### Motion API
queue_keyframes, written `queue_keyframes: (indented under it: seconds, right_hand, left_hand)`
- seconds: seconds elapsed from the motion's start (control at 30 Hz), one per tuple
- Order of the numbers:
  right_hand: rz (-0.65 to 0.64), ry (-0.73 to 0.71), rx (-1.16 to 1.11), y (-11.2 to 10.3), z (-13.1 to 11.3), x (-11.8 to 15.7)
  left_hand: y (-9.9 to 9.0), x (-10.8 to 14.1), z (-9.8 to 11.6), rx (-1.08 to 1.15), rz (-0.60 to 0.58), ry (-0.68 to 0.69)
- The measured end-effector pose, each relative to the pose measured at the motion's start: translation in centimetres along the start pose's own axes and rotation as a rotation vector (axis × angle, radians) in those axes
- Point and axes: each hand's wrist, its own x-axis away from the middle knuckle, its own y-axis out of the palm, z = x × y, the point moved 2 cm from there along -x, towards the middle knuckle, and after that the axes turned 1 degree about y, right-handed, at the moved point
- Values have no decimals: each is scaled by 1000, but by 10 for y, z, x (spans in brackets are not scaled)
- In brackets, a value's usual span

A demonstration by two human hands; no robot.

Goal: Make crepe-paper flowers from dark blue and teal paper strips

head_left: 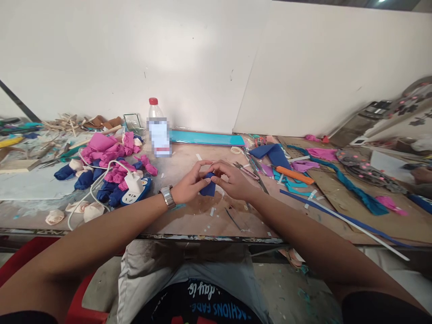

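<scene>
Between my two hands, over the front middle of the table, is a small piece of dark blue crepe paper. My left hand, with a metal watch on its wrist, pinches it from the left, thumb on the near side. Fingers curled and thumb pressed to the paper, my right hand grips the other side. Part of the piece hangs below the thumbs; the rest is hidden by my fingers. Scissors lie just right of my right hand, and an orange-handled cutter is farther right.
Left of my hands lie crumpled pink bundles, dark blue bundles and a power strip with a white cable. A red-capped bottle stands behind them. Rightward are a blue strip, a twisted teal length and a thin white stick.
</scene>
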Motion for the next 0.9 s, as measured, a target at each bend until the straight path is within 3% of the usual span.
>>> queue_keyframes:
  seconds: [0.3,0.63,0.9]
  right_hand:
    - [140,149,56,-6,6,2]
    - [137,121,76,-5,5,1]
    - [132,104,68,-6,4,2]
  left_hand:
    - [2,-3,-10,111,-11,-77]
    - [3,-4,-17,188,-41,-102]
    - [1,-4,-13,170,-134,-156]
